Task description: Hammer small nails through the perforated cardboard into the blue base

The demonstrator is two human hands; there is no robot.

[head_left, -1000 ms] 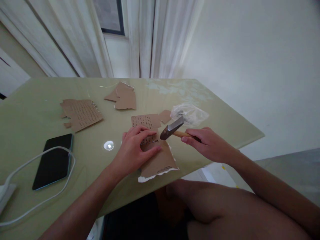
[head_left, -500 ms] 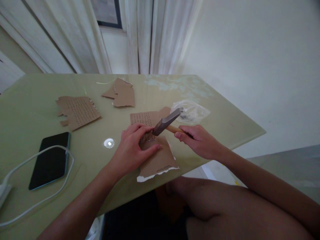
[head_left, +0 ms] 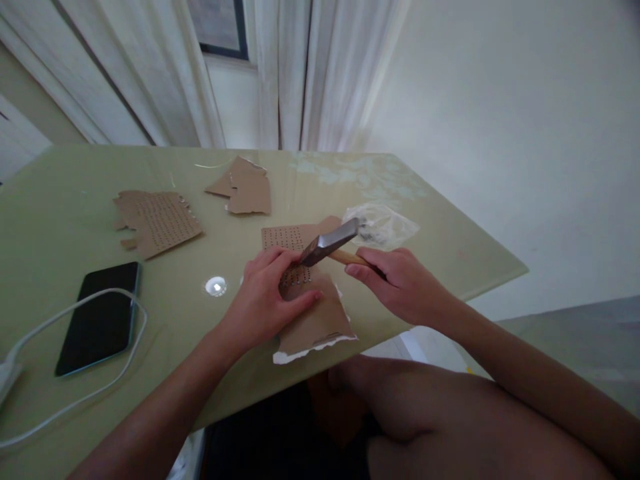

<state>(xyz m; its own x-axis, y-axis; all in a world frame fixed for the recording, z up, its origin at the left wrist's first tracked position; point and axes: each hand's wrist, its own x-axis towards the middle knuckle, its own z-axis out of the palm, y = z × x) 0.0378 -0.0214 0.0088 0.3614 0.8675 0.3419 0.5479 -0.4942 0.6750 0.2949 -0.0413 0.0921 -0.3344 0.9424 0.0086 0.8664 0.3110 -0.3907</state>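
Observation:
A hammer [head_left: 330,243] with a grey metal head and a light wooden handle is in my right hand [head_left: 407,283], whose fingers wrap round the handle. The lower end of its head is right at the index fingertip of my left hand [head_left: 265,297]. That hand rests on a piece of brown cardboard [head_left: 317,320] with torn white edges, its thumb and index finger apart. Rows of small holes or dots cover the cardboard's upper part. Whatever lies under the hammer head and the left fingertips is hidden.
A clear plastic bag [head_left: 385,225] with small dark things inside lies behind the hammer. Further left are a dotted cardboard piece [head_left: 163,223] and a plain torn one [head_left: 250,190]. A tablet or phone [head_left: 103,317] and a white cable [head_left: 143,320] lie on the glossy table [head_left: 450,233].
The hammer head has shifted slightly left and down toward my left fingertips, and its tilt has changed a little. My left hand stays in place on the cardboard.

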